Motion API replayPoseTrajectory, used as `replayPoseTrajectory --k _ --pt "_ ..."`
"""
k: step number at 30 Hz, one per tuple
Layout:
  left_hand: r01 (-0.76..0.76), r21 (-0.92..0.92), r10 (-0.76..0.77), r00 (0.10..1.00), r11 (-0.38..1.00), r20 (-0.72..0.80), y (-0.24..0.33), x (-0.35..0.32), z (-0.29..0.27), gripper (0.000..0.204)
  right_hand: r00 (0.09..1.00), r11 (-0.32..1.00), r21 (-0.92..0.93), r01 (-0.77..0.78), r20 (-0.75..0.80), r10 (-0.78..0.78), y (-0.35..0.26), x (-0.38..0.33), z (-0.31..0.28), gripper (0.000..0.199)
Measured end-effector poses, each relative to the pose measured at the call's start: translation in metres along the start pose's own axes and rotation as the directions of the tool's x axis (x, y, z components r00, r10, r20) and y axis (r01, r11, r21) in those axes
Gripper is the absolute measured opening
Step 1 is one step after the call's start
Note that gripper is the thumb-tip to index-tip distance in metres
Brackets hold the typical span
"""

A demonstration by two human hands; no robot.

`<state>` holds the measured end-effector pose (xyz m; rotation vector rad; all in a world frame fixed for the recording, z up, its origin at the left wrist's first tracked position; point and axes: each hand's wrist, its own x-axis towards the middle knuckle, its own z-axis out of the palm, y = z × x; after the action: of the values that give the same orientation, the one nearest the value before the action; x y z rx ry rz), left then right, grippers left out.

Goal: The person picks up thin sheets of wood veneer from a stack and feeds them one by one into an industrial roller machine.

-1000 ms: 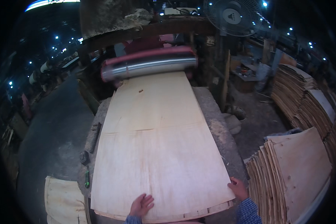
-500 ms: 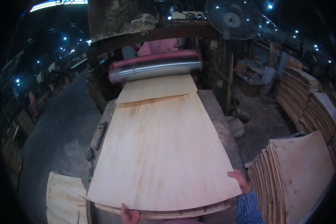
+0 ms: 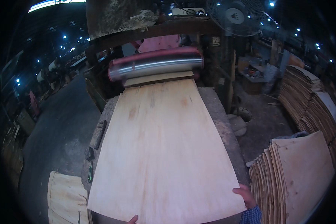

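On the worktop (image 3: 222, 123) below the roller (image 3: 155, 65), the veneer sheet (image 3: 162, 156) lies flat; right hand (image 3: 245, 196) grips its corner, left hand (image 3: 132, 219) (fingers' state unclear) barely shows. Uneven pulling could crack it.

We see a dim hall with small ceiling lamps (image 3: 64, 37) dotted from nine to two o'clock, glare on the steel roller (image 3: 155, 64), and fisheye bending with black corners

Veneer sheet (image 3: 164, 149) on stone bench (image 3: 222, 123)
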<state>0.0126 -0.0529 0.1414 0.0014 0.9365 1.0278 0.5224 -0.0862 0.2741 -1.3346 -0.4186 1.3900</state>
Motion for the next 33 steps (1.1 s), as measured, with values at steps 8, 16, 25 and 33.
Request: replayPoseTrajectory --k 8,16,25,33 --pt "-0.081 0.223 0.064 0.995 0.971 0.079 0.055 0.078 0.090 0.034 0.915 0.794 -0.552 0.256 -0.127 -0.384 0.017 0.098 -0.007 0.037" --pt "-0.118 0.311 0.105 0.993 0.943 0.057 0.086 0.219 0.148 0.029 0.768 0.157 -0.961 0.229 0.079 -0.636 0.096 0.074 0.026 0.044" --pt "-0.085 0.079 0.084 0.996 0.993 0.021 0.128 0.332 0.238 0.031 0.822 0.177 -0.983 0.051 -0.059 -0.566 0.146 0.056 0.011 0.042" --pt "-0.051 0.409 0.073 0.997 0.911 -0.038 0.064 0.221 0.172 0.028 0.859 0.378 -0.919 -0.109 -0.278 -0.429 0.117 0.066 -0.002 0.032"
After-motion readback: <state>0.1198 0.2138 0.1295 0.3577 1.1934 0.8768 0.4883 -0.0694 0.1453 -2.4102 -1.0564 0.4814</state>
